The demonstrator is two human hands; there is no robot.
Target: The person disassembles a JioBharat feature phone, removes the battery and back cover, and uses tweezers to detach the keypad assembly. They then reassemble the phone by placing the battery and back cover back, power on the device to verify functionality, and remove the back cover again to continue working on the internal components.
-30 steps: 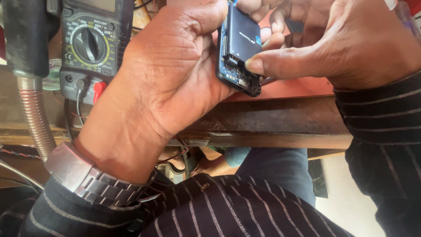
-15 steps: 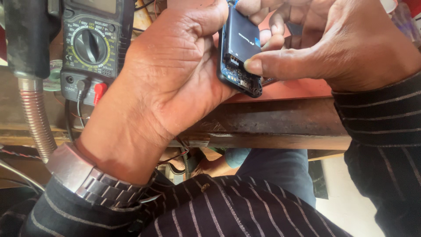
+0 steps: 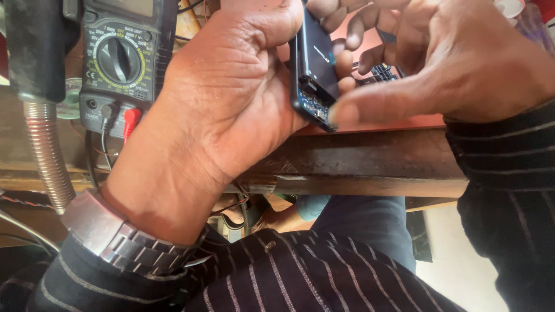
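Note:
My left hand (image 3: 219, 110) grips a small dark phone (image 3: 315, 66) with its back cover off, so a strip of circuit board shows at the lower end. The phone stands nearly upright above the bench edge. My right hand (image 3: 445, 63) closes in from the right, with its thumb tip pressed on the phone's lower corner and its fingers curled behind the upper part. A metal watch (image 3: 110, 234) sits on my left wrist. Both sleeves are dark with thin stripes.
A dark multimeter (image 3: 118, 63) with a round dial and red and black plugs lies at the upper left. Next to it a ribbed metal hose (image 3: 49, 156) hangs down. The dark wooden bench edge (image 3: 370, 162) runs under the hands.
The phone has tilted slightly more upright in my left hand. My right thumb stays on its lower corner, and the right fingers have shifted behind it.

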